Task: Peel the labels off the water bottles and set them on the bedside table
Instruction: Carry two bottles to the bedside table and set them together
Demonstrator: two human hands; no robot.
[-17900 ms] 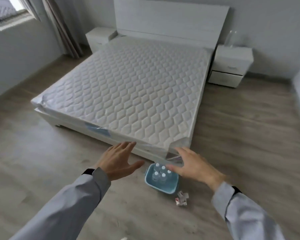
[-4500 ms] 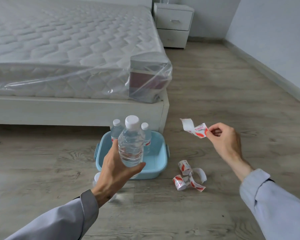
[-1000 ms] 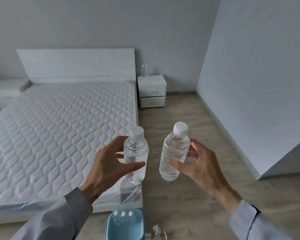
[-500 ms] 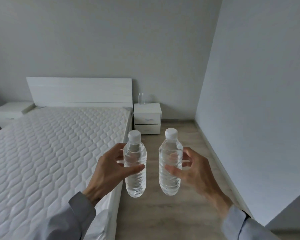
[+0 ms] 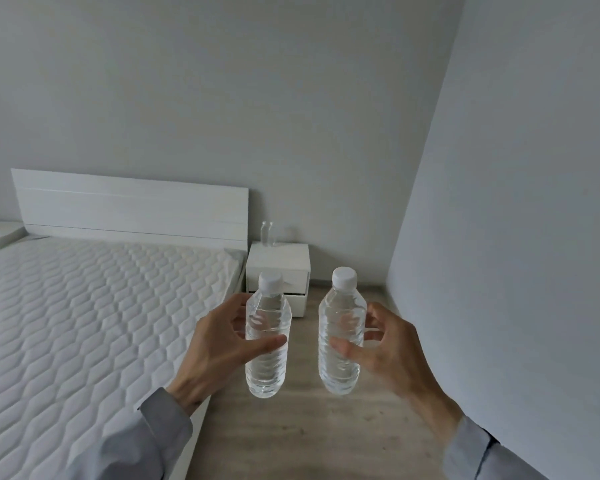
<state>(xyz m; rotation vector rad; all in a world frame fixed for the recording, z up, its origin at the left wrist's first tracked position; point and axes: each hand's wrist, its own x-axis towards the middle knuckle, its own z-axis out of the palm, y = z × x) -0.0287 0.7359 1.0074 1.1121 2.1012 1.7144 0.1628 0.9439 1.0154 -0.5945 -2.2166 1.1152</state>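
The left bottle (image 5: 266, 341) and the right bottle (image 5: 342, 336) are up in the air in front of the person, side by side and a little apart. Both are upright, clear, topped with white caps (image 5: 344, 277) and bare of any label. The left hand (image 5: 215, 348) grips the left bottle round its middle: the thumb lies across the near side and the fingers curl round the far side, showing through the water. The right hand (image 5: 387, 351) holds the right bottle the same way, thumb in front and fingers wrapped behind. Each bottle looks full or nearly so. They do not touch each other and rest on nothing. The wooden floor (image 5: 309, 438) shows below them.

Straight beyond the bottles, against the back wall (image 5: 222, 98), stands the white bedside table (image 5: 288, 258), well apart from the hands. From here the left bottle's cap and shoulder cover part of its drawer fronts. On its top, toward the back left corner, a third bottle (image 5: 267, 233) stands upright and clear. Whether it has a cap I cannot tell.

Left of the table lies the quilted white mattress (image 5: 84, 323), filling that side of the room, with a plain white headboard (image 5: 129, 206) behind it. Grey sleeves (image 5: 160, 434) cover both forearms to the wrist. A pale side wall (image 5: 516, 237) closes in on the right.
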